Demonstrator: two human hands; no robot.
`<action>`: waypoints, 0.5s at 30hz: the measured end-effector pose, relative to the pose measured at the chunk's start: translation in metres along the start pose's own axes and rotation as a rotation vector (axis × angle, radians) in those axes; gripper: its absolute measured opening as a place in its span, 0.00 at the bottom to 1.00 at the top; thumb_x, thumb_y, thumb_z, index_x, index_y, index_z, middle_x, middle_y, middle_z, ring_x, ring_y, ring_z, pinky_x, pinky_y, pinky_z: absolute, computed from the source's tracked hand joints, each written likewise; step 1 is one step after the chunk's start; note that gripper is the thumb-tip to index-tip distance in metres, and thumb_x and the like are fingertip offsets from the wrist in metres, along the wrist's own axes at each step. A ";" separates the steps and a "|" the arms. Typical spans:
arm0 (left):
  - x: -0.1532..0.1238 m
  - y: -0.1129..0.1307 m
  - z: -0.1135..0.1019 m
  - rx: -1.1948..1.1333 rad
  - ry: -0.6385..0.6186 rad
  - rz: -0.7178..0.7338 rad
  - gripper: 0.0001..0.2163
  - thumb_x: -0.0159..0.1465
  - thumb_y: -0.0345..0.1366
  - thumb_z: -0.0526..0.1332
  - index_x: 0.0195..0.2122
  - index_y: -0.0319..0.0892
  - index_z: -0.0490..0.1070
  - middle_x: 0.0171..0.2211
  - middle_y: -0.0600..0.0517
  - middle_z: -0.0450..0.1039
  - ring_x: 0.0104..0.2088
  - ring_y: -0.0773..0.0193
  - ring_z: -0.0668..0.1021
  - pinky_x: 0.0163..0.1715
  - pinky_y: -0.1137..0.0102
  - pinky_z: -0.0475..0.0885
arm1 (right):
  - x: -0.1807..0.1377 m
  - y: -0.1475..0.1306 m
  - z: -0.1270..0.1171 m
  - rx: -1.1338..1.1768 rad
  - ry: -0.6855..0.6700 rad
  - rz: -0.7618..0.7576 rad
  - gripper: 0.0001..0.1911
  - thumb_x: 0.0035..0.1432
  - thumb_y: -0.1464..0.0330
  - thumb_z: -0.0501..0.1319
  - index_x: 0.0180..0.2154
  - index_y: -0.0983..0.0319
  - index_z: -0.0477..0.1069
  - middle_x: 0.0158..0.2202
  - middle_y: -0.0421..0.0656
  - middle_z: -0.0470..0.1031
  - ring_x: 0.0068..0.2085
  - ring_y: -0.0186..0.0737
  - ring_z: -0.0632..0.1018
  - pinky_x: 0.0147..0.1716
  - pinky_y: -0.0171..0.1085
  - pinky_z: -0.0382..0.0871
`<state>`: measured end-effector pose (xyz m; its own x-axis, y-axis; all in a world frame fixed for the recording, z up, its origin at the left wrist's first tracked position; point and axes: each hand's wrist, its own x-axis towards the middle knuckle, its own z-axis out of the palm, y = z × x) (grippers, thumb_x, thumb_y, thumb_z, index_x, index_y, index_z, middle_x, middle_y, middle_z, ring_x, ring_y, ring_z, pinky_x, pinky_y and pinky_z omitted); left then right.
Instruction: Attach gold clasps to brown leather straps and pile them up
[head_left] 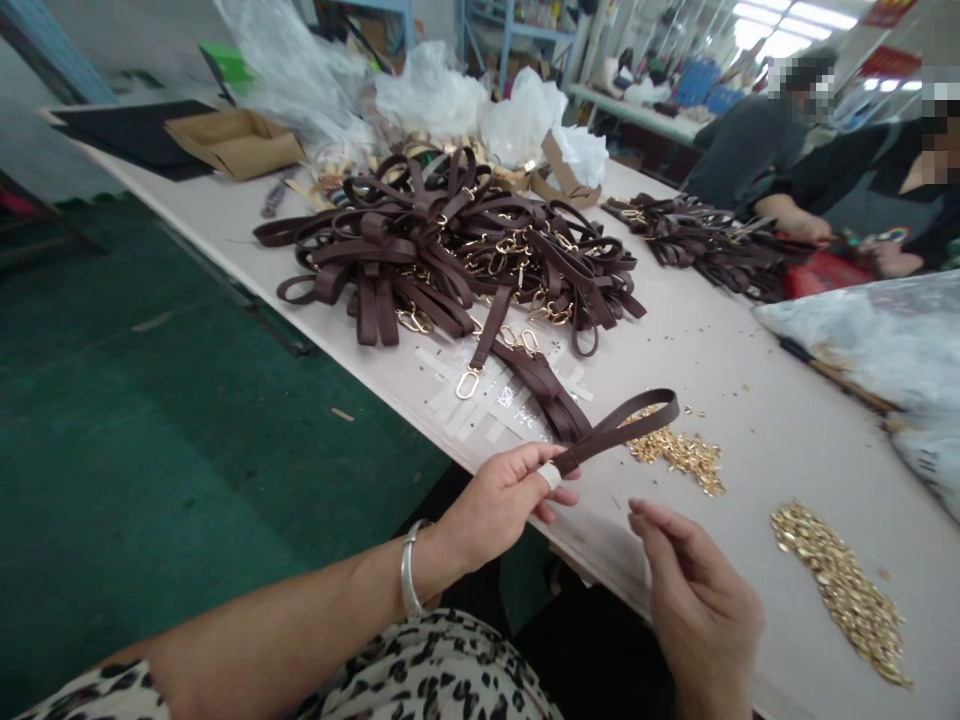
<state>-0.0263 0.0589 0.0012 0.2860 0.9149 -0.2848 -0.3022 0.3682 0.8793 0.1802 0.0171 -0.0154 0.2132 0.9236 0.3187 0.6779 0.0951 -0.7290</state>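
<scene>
A dark brown leather strap (619,425) with a looped end is pinched between the thumb and fingers of my left hand (510,500). White tape wraps that thumb. To its right, over the table edge, is my right hand (697,600), its thumb and fingertips pressed together. Whatever they may hold is hidden or too small to name. Beyond the left hand lie several more brown straps (551,390) with gold clasps. One gold oval clasp (468,383) rests flat on the table. Small gold hardware pieces (679,455) lie in a pile between the hands and the table's far side.
A large heap of brown straps (390,250) covers the table's (720,380) middle. Another gold pile (840,590) lies at right. Behind the heap are plastic bags (431,95) and a cardboard tray (232,142). A co-worker's hands (802,225) are across the table, near a plastic-covered bundle (877,330).
</scene>
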 end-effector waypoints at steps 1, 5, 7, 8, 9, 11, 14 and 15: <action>-0.001 0.000 0.002 -0.003 -0.015 -0.007 0.13 0.65 0.31 0.59 0.50 0.40 0.74 0.48 0.45 0.78 0.40 0.62 0.82 0.31 0.75 0.71 | -0.002 -0.007 0.001 0.110 -0.029 0.068 0.12 0.61 0.59 0.64 0.42 0.58 0.79 0.39 0.43 0.83 0.37 0.41 0.82 0.40 0.38 0.76; -0.007 0.001 0.010 -0.006 -0.108 -0.001 0.14 0.65 0.28 0.56 0.50 0.41 0.75 0.45 0.48 0.80 0.42 0.63 0.81 0.38 0.73 0.72 | -0.006 -0.029 0.013 0.479 -0.110 0.256 0.10 0.57 0.61 0.68 0.40 0.58 0.78 0.34 0.41 0.82 0.35 0.38 0.82 0.39 0.37 0.78; -0.009 0.000 0.013 0.003 -0.134 0.032 0.15 0.65 0.27 0.56 0.50 0.41 0.76 0.42 0.50 0.81 0.41 0.64 0.80 0.43 0.71 0.72 | -0.005 -0.035 0.020 0.573 -0.138 0.338 0.11 0.55 0.61 0.70 0.40 0.58 0.79 0.32 0.41 0.82 0.33 0.38 0.82 0.38 0.37 0.79; -0.010 -0.001 0.013 0.012 -0.137 0.052 0.16 0.65 0.26 0.56 0.51 0.41 0.76 0.41 0.51 0.81 0.41 0.65 0.80 0.46 0.70 0.72 | -0.004 -0.036 0.022 0.592 -0.151 0.364 0.11 0.55 0.61 0.70 0.40 0.58 0.79 0.32 0.41 0.82 0.32 0.38 0.82 0.37 0.37 0.79; -0.010 -0.001 0.013 0.026 -0.136 0.073 0.16 0.65 0.26 0.56 0.51 0.41 0.76 0.41 0.51 0.81 0.42 0.65 0.79 0.48 0.70 0.71 | -0.004 -0.036 0.023 0.591 -0.165 0.380 0.12 0.54 0.61 0.71 0.39 0.59 0.80 0.31 0.41 0.82 0.32 0.38 0.81 0.36 0.37 0.79; -0.012 -0.004 0.013 0.059 -0.134 0.110 0.17 0.65 0.26 0.56 0.52 0.42 0.76 0.43 0.52 0.80 0.45 0.64 0.78 0.51 0.69 0.70 | -0.005 -0.035 0.023 0.566 -0.181 0.403 0.12 0.53 0.61 0.71 0.38 0.59 0.81 0.29 0.41 0.81 0.31 0.39 0.81 0.35 0.37 0.79; -0.013 -0.008 0.014 0.111 -0.128 0.138 0.17 0.65 0.26 0.55 0.52 0.42 0.76 0.44 0.52 0.80 0.46 0.63 0.78 0.50 0.69 0.71 | -0.007 -0.030 0.021 0.557 -0.185 0.443 0.11 0.52 0.60 0.72 0.37 0.58 0.82 0.31 0.41 0.82 0.32 0.40 0.81 0.35 0.39 0.80; -0.013 -0.009 0.014 0.124 -0.127 0.137 0.17 0.65 0.27 0.55 0.52 0.42 0.76 0.44 0.52 0.80 0.46 0.62 0.78 0.50 0.69 0.71 | -0.007 -0.028 0.021 0.564 -0.187 0.456 0.11 0.52 0.60 0.72 0.37 0.58 0.82 0.33 0.41 0.82 0.33 0.41 0.82 0.36 0.39 0.80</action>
<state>-0.0146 0.0417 0.0025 0.3645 0.9239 -0.1163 -0.2338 0.2117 0.9490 0.1448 0.0154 -0.0102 0.2294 0.9599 -0.1610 0.0763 -0.1826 -0.9802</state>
